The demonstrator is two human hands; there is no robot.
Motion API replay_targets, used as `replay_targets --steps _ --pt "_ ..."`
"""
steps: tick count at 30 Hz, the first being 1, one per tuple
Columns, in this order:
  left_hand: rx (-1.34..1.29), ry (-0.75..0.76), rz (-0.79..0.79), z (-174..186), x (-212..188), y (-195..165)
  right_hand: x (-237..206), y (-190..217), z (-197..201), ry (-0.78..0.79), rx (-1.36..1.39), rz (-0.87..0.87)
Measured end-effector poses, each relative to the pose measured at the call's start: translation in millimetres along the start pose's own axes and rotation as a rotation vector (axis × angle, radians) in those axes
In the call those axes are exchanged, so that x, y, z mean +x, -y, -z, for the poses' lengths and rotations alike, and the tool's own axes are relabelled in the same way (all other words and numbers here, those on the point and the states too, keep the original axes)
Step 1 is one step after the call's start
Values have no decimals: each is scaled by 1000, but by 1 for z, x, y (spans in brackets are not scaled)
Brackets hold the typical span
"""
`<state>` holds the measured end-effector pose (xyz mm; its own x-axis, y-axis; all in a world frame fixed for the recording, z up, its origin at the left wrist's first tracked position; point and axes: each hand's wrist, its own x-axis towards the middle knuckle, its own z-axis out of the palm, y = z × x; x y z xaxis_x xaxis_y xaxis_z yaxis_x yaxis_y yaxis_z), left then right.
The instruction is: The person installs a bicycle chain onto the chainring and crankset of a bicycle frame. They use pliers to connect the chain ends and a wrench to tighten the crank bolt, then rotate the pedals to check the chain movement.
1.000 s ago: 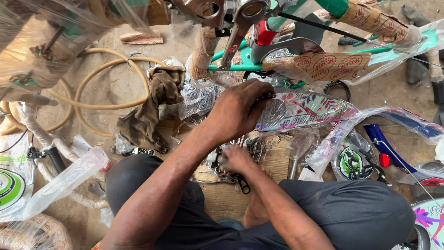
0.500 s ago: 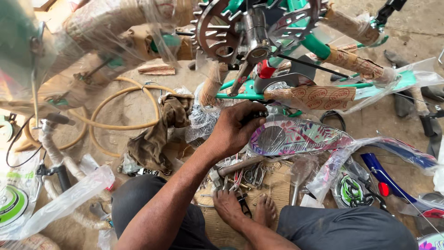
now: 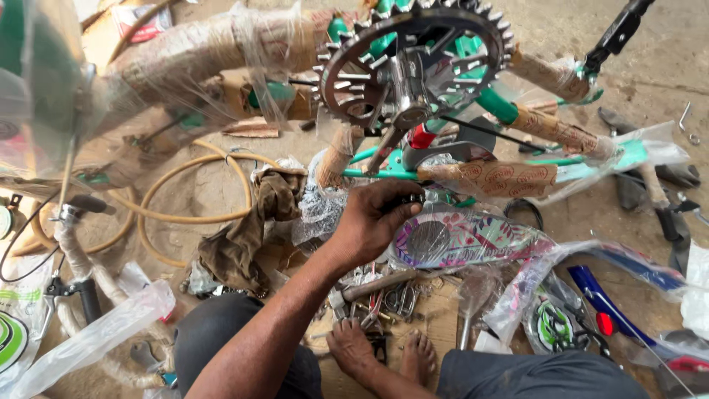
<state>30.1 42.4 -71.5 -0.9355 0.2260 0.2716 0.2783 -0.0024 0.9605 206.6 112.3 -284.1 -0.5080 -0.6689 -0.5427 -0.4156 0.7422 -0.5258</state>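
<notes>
Left hand (image 3: 377, 222) is clenched on a small dark part (image 3: 408, 199) just below the chainring (image 3: 413, 63) while right hand (image 3: 354, 346) digs through the tools (image 3: 384, 299) near the feet, grip can't tell, so I'd hold that part steady.

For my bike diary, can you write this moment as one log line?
left hand: grips small dark part | right hand: on tools | chainring: overhead

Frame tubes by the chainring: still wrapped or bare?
Wrapped. Brown paper and clear plastic film cover the green frame tubes beside the chainring; green shows only at gaps.
</notes>
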Motion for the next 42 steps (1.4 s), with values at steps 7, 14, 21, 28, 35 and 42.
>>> replay_targets --steps 7,14,21,28,35,42 --pt "-30 -67 -1 2 -2 -5 2 -8 7 8 127 -57" --pt "-8 -110 33 1 2 -5 -15 -42 -2 35 159 -195" --pt "-50 -147 26 1 4 -1 -24 -45 9 43 182 -279" --pt "-2 -129 56 0 -1 -5 -7 -49 31 33 252 -308" --pt "54 -115 62 -3 4 -9 18 -32 36 15 444 -375" --pt "-46 -86 67 -12 19 -16 -15 -50 119 8 960 -382"
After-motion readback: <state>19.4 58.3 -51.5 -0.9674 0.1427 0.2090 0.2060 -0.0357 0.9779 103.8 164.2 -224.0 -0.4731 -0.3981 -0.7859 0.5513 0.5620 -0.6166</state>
